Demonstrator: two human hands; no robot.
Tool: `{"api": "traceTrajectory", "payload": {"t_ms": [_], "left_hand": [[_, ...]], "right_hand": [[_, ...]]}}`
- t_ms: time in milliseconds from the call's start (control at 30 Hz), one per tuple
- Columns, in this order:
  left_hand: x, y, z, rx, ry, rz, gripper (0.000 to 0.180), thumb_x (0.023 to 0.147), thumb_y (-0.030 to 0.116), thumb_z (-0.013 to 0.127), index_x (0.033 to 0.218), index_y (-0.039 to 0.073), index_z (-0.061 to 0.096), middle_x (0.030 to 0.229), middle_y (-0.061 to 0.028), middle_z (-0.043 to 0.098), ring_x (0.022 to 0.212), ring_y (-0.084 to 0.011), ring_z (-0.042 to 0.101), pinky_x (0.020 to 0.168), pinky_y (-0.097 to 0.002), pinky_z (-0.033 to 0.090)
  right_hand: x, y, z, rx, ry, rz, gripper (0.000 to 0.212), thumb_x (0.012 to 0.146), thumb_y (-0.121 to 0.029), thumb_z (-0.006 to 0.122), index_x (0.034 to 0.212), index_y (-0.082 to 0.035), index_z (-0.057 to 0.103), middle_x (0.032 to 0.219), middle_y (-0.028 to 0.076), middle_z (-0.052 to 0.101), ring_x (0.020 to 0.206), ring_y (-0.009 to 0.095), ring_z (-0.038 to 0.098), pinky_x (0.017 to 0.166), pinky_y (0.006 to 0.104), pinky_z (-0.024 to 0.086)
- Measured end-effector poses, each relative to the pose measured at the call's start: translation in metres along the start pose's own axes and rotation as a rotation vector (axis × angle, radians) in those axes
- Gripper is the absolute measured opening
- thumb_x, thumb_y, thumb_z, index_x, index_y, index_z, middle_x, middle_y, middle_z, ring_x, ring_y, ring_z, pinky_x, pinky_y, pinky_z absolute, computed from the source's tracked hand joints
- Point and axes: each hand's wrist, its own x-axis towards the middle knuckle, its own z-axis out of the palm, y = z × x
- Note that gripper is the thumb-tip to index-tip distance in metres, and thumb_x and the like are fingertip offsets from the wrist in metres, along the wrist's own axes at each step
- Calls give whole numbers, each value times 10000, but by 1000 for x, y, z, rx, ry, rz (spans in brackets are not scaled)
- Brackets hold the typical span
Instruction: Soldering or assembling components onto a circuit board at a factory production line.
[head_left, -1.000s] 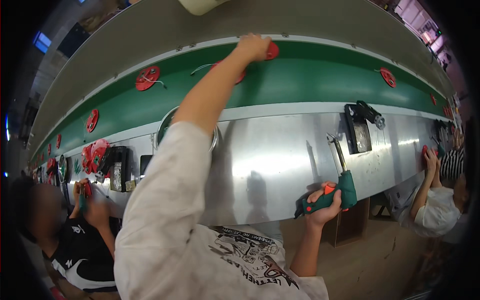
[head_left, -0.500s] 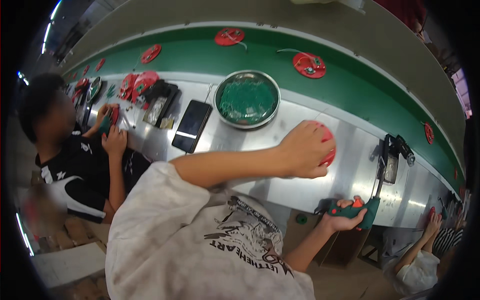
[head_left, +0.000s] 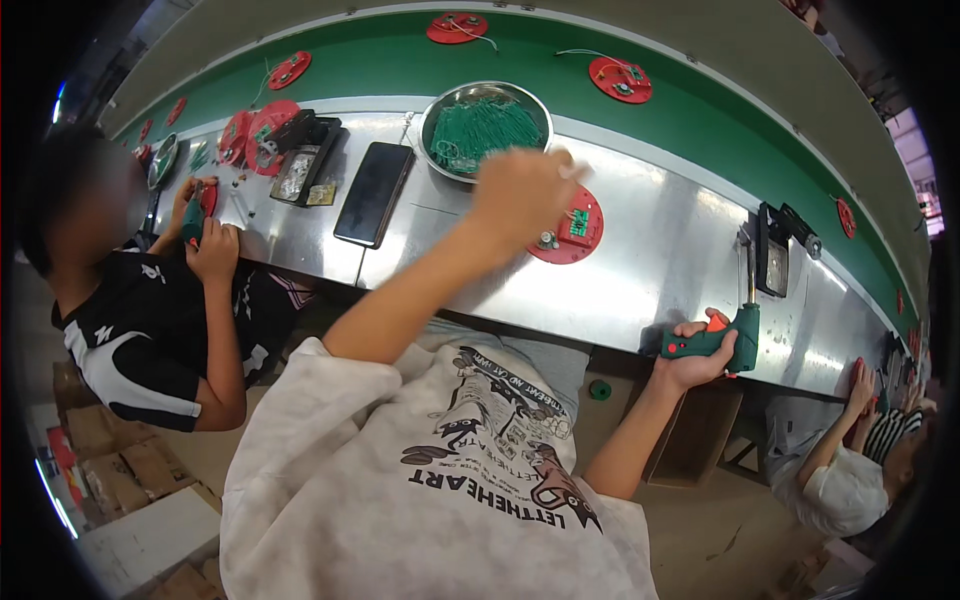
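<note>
My left hand [head_left: 522, 198] is over the bench between a steel bowl [head_left: 428, 150] of green wires [head_left: 485, 132] and a red round plate [head_left: 575, 245]. Its fingers are smeared by motion and partly hidden, so what they hold, if anything, cannot be made out. On the bench, the red plate carries a small green circuit board [head_left: 579, 224] and is partly covered by that hand. My right hand [head_left: 697, 362] is wrapped round the handle of a green soldering gun [head_left: 744, 342] with an orange-red trigger, its metal shaft pointing up and away over the bench edge.
A black phone [head_left: 374, 195] lies left of the bowl. Black trays [head_left: 770, 250] stand at right and left. Several red plates with wires [head_left: 620, 80] lie on the green strip [head_left: 540, 65] behind. A co-worker [head_left: 140, 310] sits at left, another [head_left: 840, 460] at far right.
My left hand has moved left and away from me, off the red plate, whose board now shows. The right hand keeps hold of the soldering gun. The view has shifted.
</note>
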Motion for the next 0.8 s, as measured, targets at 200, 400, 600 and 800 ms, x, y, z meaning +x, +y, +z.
{"api": "traceTrajectory", "payload": {"t_ms": [200, 400, 600, 800], "left_hand": [[46, -102, -8, 211, -274, 293, 167, 808, 84, 641, 898, 130, 774, 1023, -55, 698, 1009, -288, 630, 869, -424, 524], [53, -125, 8, 226, -405, 441, 104, 823, 80, 678, 873, 115, 762, 1047, -50, 665, 1039, -293, 592, 908, -426, 484], [59, -124, 8, 156, -411, 474, 112, 888, 100, 664, 982, 105, 723, 1083, -69, 644, 1043, -291, 591, 914, -427, 485], [56, -133, 9, 225, -459, 519, 101, 875, 124, 687, 973, 116, 709, 1083, -68, 632, 1047, -292, 584, 897, -433, 486]], "right_hand": [[-2, -3, 3, -39, -10, -6, 483, 1031, -399, 391, 999, 39, 592, 538, 77, 527, 462, 177, 488, 489, 288, 434], [2, -3, 3, -60, -43, 28, 493, 1034, -423, 390, 1007, 19, 607, 569, 50, 525, 513, 157, 498, 524, 288, 413], [1, -3, 6, -123, -5, 5, 487, 1039, -403, 378, 997, 24, 608, 566, 56, 522, 502, 152, 476, 513, 285, 410], [2, 0, 9, -137, 24, 13, 481, 1045, -397, 369, 1011, 24, 599, 565, 57, 518, 506, 155, 476, 518, 289, 412]]}}
